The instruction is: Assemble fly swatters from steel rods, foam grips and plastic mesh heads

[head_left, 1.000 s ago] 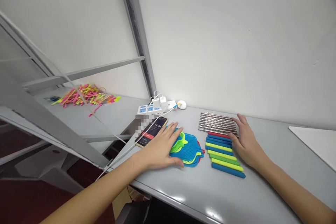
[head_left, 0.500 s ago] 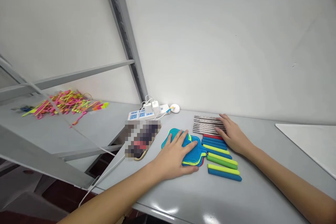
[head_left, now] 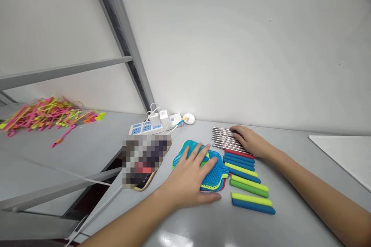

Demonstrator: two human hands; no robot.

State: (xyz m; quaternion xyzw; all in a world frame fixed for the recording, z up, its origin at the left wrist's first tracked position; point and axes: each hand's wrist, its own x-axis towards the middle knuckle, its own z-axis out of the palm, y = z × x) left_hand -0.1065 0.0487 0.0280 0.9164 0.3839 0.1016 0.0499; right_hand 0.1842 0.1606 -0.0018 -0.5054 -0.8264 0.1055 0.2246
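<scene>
The left hand (head_left: 188, 179), spread flat, partly hides mesh paddles (head_left: 215, 173); the right hand (head_left: 251, 141) overlaps metal rods (head_left: 222, 137), grip unclear.

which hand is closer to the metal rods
The right. The right hand is at the rods' right end, fingers over them; the left hand is spread over the mesh swatter heads, left of the rods and nearer the camera.

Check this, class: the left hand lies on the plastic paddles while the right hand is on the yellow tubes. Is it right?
Not quite: in the head view, the right hand is on the metal rods, not the yellow tubes. The left hand does lie on the plastic paddles.
</scene>
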